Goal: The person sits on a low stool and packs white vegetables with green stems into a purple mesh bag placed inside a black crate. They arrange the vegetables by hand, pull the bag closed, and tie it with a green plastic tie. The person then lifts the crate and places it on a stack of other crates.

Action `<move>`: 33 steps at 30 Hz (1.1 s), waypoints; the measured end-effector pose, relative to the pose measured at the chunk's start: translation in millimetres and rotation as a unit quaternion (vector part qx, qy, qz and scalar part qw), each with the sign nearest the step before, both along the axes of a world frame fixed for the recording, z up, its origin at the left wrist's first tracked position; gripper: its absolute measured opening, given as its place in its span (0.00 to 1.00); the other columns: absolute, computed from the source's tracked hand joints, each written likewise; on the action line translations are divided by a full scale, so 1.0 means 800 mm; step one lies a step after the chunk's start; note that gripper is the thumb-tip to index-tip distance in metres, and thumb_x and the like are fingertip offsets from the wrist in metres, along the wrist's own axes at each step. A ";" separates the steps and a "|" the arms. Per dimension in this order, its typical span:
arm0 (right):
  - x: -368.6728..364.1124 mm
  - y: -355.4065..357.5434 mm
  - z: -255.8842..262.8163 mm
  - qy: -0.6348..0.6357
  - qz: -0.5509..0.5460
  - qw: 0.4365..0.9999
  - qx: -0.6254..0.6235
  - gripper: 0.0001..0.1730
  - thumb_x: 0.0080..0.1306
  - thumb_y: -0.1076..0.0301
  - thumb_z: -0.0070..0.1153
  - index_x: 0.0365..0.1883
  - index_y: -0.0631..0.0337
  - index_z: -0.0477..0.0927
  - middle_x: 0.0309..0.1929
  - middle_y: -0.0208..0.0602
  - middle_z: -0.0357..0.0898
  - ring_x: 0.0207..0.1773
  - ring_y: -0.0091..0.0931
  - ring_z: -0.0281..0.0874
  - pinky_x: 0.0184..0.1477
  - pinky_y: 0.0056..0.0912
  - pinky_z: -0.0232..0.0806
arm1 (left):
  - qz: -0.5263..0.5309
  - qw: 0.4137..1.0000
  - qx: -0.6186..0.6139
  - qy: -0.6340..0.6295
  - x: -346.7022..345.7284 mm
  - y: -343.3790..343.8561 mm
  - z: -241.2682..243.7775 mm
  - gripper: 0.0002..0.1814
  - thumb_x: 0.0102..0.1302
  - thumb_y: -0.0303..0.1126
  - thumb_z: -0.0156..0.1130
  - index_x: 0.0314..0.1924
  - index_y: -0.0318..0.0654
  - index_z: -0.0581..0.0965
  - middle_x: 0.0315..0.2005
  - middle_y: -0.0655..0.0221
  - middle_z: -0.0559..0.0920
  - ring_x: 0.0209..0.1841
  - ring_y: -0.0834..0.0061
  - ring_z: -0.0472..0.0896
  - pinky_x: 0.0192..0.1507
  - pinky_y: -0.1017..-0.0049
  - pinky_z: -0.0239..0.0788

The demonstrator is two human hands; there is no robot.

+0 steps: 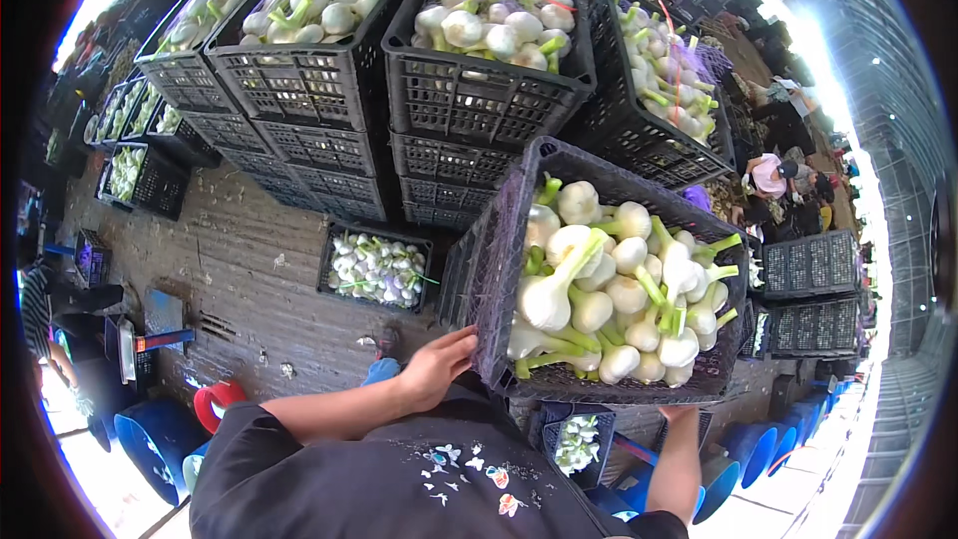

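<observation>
A black plastic crate (636, 391) lined with mesh netting is lifted in front of my body. Inside it lie many white garlic bulbs (627, 293) with cut green stems. The fingers of my left hand (440, 361) are at the crate's left end wall, gripping it. My right hand (676, 412) supports the near side from below; its fingers are hidden by the crate. Straight ahead, garlic-filled crates stand in tall stacks, among them a middle stack (486, 93) and a right one (658, 142), tied over with red string.
On the plank floor (247, 262) sits a low garlic crate (374, 269). Another crate (578, 442) stands close beside me. Blue barrels (153, 449) are at left and right. A person in striped clothing (36, 307) is at far left; several people (771, 176) work at right.
</observation>
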State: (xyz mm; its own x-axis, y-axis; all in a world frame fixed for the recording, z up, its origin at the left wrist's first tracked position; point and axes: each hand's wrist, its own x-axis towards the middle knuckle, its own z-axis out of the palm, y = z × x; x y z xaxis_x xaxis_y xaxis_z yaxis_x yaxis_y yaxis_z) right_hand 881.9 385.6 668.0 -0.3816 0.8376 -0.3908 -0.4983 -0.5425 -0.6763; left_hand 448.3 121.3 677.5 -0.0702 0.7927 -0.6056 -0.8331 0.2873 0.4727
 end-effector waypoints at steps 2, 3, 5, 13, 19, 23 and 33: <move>-0.032 -0.015 -0.011 -0.052 -0.053 0.997 0.002 0.22 0.72 0.53 0.41 0.57 0.53 0.72 0.53 0.32 0.77 0.57 0.31 0.74 0.60 0.41 0.67 | -0.014 1.000 -0.020 -0.019 -0.016 -0.010 0.018 0.24 0.72 0.35 0.54 0.62 0.29 0.66 0.54 0.62 0.75 0.57 0.74 0.72 0.60 0.74 0.64; -0.042 -0.015 -0.008 -0.074 -0.066 0.995 0.005 0.22 0.72 0.53 0.41 0.58 0.53 0.72 0.54 0.31 0.77 0.57 0.31 0.74 0.60 0.40 0.67 | -0.020 0.999 -0.033 0.006 -0.020 -0.017 0.018 0.20 0.72 0.35 0.54 0.58 0.30 0.68 0.51 0.64 0.77 0.54 0.75 0.73 0.58 0.74 0.65; -0.048 -0.015 -0.001 -0.099 -0.082 0.992 0.007 0.23 0.72 0.52 0.41 0.58 0.54 0.72 0.54 0.31 0.77 0.57 0.32 0.74 0.59 0.39 0.67 | -0.028 0.996 -0.057 0.055 -0.021 -0.030 0.019 0.13 0.71 0.33 0.55 0.49 0.33 0.73 0.44 0.66 0.80 0.48 0.76 0.77 0.55 0.74 0.68; -0.028 -0.032 0.025 -0.026 -0.077 0.996 0.039 0.26 0.71 0.53 0.41 0.62 0.58 0.69 0.63 0.33 0.70 0.65 0.35 0.65 0.63 0.40 0.63 | 0.016 0.991 0.021 -0.134 -0.036 -0.040 0.065 0.11 0.75 0.38 0.46 0.34 0.44 0.70 0.23 0.73 0.71 0.33 0.68 0.73 0.52 0.59 0.67; -0.005 0.007 0.031 -0.126 -0.105 0.985 0.054 0.23 0.69 0.54 0.45 0.58 0.57 0.71 0.56 0.34 0.72 0.57 0.34 0.68 0.55 0.38 0.65 | -0.095 0.984 0.064 -0.139 -0.014 -0.019 0.060 0.20 0.76 0.47 0.40 0.27 0.45 0.65 0.20 0.76 0.60 0.26 0.75 0.61 0.38 0.70 0.61; -0.005 0.025 0.028 -0.140 -0.092 0.982 0.085 0.22 0.68 0.55 0.48 0.55 0.56 0.72 0.51 0.35 0.74 0.52 0.32 0.71 0.49 0.36 0.66 | -0.098 0.965 0.166 -0.180 -0.025 -0.034 0.062 0.21 0.76 0.47 0.42 0.25 0.46 0.60 0.20 0.77 0.58 0.24 0.77 0.56 0.33 0.73 0.55; 0.115 0.006 0.059 -0.334 -0.123 0.934 -0.040 0.12 0.66 0.54 0.49 0.31 0.52 0.71 0.21 0.22 0.65 0.24 0.21 0.67 0.24 0.28 0.60 | -0.096 0.973 0.196 -0.080 -0.024 -0.050 0.086 0.17 0.76 0.43 0.46 0.30 0.43 0.68 0.26 0.73 0.68 0.33 0.75 0.70 0.43 0.71 0.64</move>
